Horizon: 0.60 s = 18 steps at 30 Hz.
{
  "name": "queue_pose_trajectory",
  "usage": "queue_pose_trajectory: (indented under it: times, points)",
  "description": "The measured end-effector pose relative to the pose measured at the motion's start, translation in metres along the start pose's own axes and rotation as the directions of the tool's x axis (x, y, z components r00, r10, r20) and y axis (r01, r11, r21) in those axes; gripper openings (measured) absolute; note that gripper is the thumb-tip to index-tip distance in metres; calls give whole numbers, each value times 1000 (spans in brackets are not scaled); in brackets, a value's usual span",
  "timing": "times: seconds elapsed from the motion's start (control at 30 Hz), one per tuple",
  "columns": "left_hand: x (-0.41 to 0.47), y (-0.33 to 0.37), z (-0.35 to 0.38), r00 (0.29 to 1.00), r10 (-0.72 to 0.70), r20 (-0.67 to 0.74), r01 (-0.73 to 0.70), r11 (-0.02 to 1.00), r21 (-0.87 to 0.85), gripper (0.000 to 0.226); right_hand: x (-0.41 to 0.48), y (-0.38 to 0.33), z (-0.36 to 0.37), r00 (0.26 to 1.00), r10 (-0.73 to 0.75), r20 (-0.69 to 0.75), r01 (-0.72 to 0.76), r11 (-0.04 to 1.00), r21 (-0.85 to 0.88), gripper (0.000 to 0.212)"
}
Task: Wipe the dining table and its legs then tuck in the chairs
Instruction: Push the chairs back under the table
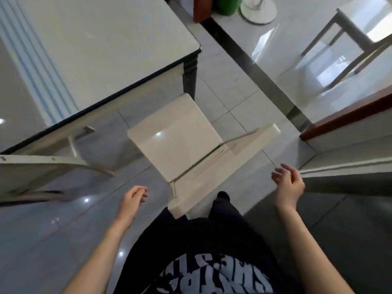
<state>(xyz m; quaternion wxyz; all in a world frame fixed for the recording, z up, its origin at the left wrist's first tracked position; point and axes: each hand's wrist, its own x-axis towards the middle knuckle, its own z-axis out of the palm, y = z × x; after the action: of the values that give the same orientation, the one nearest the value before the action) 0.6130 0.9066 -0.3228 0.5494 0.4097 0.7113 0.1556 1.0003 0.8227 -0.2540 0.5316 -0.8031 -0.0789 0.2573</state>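
Note:
The dining table (110,45) has a pale glossy top with a dark edge and fills the upper left; one dark leg (190,75) shows at its near corner. A cream chair (176,136) stands in front of me, its seat partly under the table's edge and its backrest (252,141) toward me. My left hand (132,199) hangs left of the chair with fingers curled and nothing in it. My right hand (288,183) is right of the backrest, fingers apart, not touching it. No cloth is in view.
A second cream chair (42,166) sits at the left, tucked under the table. A low step with a red-brown edge (347,115) runs along the right. A stool (347,39), a fan base (258,9) and a green container (228,5) stand at the back.

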Motion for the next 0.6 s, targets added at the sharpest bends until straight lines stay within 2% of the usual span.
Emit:
queue_pose_trajectory:
  times: [0.07,0.13,0.17,0.2,0.23,0.27,0.3,0.33,0.37,0.43,0.47,0.53,0.6]
  points:
    - [-9,14,16,999,-7,-41,4,997,-73,19,28,-41,9,982,-164,89,165,986,3,21]
    - [-23,31,35,997,-3,-74,-8,990,-143,20,48,-73,21,904,-383,188,398,916,-49,21]
    - [-32,40,44,996,13,-90,-27,986,-163,21,56,-85,28,814,-519,261,557,824,-99,22]
    - [-40,50,53,994,30,-109,-49,984,-174,21,65,-93,34,674,-643,362,720,683,-127,23]
    - [-50,61,62,990,48,-130,-71,982,-177,21,72,-99,41,500,-717,485,851,510,-122,24]
    - [-60,71,69,987,71,-141,-94,981,-169,21,79,-102,48,333,-713,617,930,356,-91,27]
    - [-69,82,76,986,99,-135,-116,986,-121,23,86,-105,54,202,-648,734,970,237,-57,30]
    - [-78,94,83,987,123,-108,-124,992,-4,29,91,-104,61,101,-562,821,989,146,-22,33]
    - [-87,103,91,988,131,-83,-114,976,185,36,97,-103,66,24,-482,876,997,74,13,37]
    - [-100,116,113,977,178,-120,-82,825,560,43,105,-97,71,-58,-353,934,998,-55,41,47]
    - [-105,121,123,958,232,-170,-72,765,640,47,109,-94,73,-77,-309,948,991,-127,39,53]
    - [-112,125,139,915,304,-265,-40,722,691,54,115,-91,75,-107,-292,951,970,-239,35,57]
    - [-111,126,146,882,319,-346,20,708,706,52,114,-92,78,-108,-336,936,965,-263,17,53]
